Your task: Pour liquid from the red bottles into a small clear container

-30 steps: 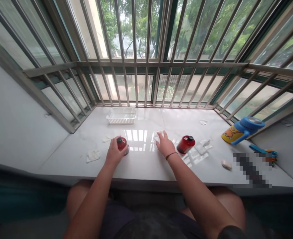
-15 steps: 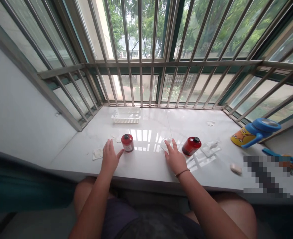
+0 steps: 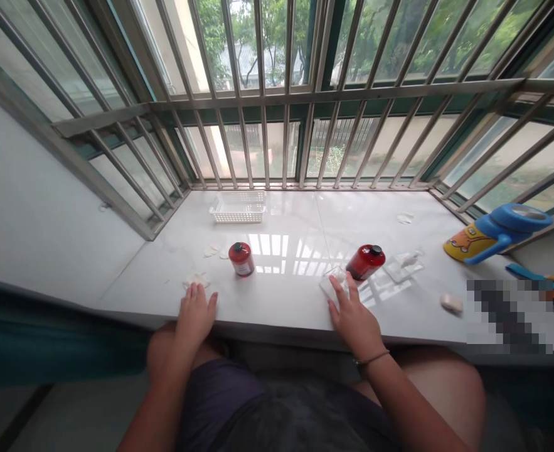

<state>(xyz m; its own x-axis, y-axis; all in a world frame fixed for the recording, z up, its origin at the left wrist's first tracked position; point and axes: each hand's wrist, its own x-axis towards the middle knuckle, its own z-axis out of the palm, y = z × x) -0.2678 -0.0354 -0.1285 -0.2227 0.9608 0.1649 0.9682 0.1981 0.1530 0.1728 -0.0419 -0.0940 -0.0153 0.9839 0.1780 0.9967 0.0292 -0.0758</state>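
Note:
My left hand (image 3: pixel 196 317) rests with its fingers at the front edge of the white stone windowsill (image 3: pixel 281 282), holding nothing. Just beyond those fingers lies a crumpled white tissue piece (image 3: pixel 197 279). An upright red bottle (image 3: pixel 241 259) with a black cap and white label stands farther back, out of reach of my fingers. My right hand (image 3: pixel 352 321) has its fingers on a clear plastic piece (image 3: pixel 334 282). A second red bottle (image 3: pixel 366 262), lying on its side, is close beyond those fingers.
A white plastic basket (image 3: pixel 238 208) stands against steel window bars (image 3: pixel 286 138). On the right lie a clear packet (image 3: pixel 403 267), a white bar (image 3: pixel 452 304), a blue-and-yellow cup (image 3: pixel 497 231) and a blue tool (image 3: pixel 524 273). Part of the sill is pixelated.
My left hand has moved from the upright bottle back to the sill's front edge. My right hand has slid toward me and to the right, with the clear piece moving along.

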